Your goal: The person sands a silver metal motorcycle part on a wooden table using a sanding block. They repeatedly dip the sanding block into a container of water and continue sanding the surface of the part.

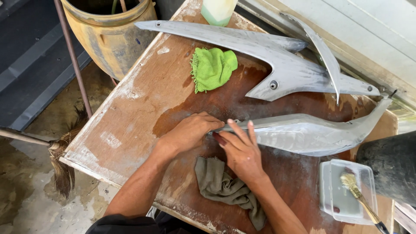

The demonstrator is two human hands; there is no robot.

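From my remote seat I look down on both hands meeting at the pointed end of a long grey body panel (312, 132) that lies across the middle of the wooden surface (130, 125). My left hand (190, 132) is cupped over the tip with the fingers curled, pressing down on it; whether anything sits under the palm I cannot tell. My right hand (242, 149) lies flat with its fingers spread along the panel's near edge, pinning rather than gripping. I judge the panel a light, thin moulded shell, stiff along its length but likely to flex at the narrow tip. Its dull, dusty skin looks scuffed, so it should not slip much. The broader middle seems the safest place to take hold; the thin ends look easiest to crack.

A crumpled grey-brown rag (225, 186) lies just under my right wrist. A green cloth (213, 68) sits further up the surface, beside a second, forked grey panel (281, 65). At the right edge a clear plastic tub (346, 190) holds a brush (359, 195). The surface is worn, stained and flaking white at its edges. Beyond it stand a yellow glazed jar (110, 37), a broom (60, 160) on the concrete floor, and a pale bottle (218, 11) at the top
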